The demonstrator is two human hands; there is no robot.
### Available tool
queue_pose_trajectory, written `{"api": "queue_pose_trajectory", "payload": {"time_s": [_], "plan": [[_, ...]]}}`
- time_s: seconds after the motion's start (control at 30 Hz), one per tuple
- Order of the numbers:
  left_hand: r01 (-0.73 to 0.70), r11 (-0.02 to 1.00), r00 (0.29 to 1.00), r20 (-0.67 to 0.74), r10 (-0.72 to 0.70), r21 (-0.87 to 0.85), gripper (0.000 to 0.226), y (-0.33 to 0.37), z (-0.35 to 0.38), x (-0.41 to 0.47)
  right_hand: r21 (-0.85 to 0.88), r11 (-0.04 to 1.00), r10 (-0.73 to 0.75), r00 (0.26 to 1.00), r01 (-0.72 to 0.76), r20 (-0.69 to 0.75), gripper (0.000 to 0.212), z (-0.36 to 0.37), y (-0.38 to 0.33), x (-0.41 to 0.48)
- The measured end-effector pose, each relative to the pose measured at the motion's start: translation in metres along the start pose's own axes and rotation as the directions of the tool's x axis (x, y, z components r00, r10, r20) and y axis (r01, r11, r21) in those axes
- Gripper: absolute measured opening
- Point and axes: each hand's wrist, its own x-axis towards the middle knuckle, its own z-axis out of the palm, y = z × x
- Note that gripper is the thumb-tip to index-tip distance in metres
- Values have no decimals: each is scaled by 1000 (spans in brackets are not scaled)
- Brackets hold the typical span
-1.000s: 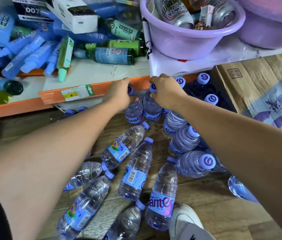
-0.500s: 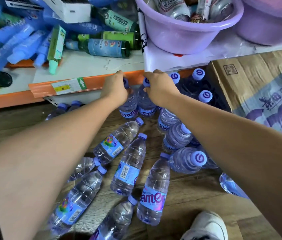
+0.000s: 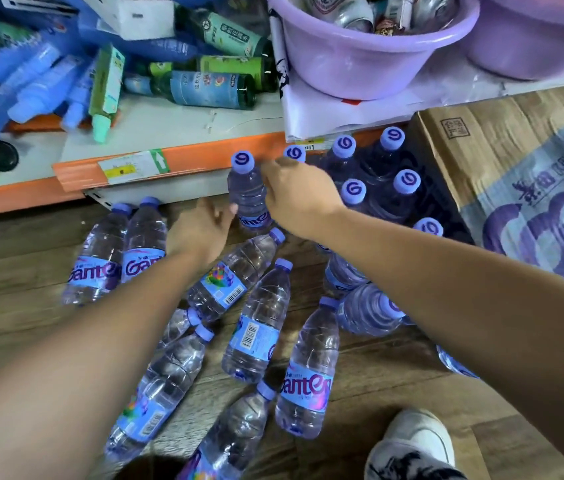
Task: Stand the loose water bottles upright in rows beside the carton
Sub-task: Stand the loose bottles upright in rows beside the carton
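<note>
Progress check: I'd call it under halfway. Tight against the carton point(image 3: 516, 188) there's a block of upright bottles point(image 3: 406, 181). I count seven purple caps, in rough rows running out from the carton's side. The end bottle point(image 3: 247, 199), furthest from the carton, stands on its base right under the shelf edge point(image 3: 187, 161).

The left hand point(image 3: 201, 230) sits just beside it, on the side away from the carton. Its fingers are loose and spread, and it's holding nothing as far as I can see (bit blurry). The right hand point(image 3: 299, 199) is draped over the next bottle in, back of the hand to the camera. I can't tell if it's actually gripping or just steadying.

What's left is the loose bottles point(image 3: 260, 323), around ten of them. They lie flat on the wooden floor point(image 3: 14, 306) further out from the carton, toward the person's shoe point(image 3: 415, 441), pointing every which way. So there's plenty of picking up to go, I reckon.
</note>
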Motion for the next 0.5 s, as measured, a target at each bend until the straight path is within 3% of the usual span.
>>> {"api": "queue_pose_trajectory", "payload": {"time_s": [0.13, 0.23, 0.37, 0.5], "plan": [[-106, 994, 982, 152, 108, -21, 28, -1, 24, 4, -8, 986, 160, 917, -168, 366, 24, 35, -7, -8], [-177, 982, 951, 245, 187, -61, 30, 12, 38, 5, -73, 984, 179, 828, -166, 531, 33, 62, -3, -11], [-139, 984, 939, 301, 167, -115, 41, 14, 61, 9, -83, 979, 194, 708, -189, 679, 42, 93, 5, -14], [-95, 992, 936, 332, 116, -77, 55, 10, 73, 16, 56, 963, 141, 672, -263, 727, 40, 107, 5, -16]]}}
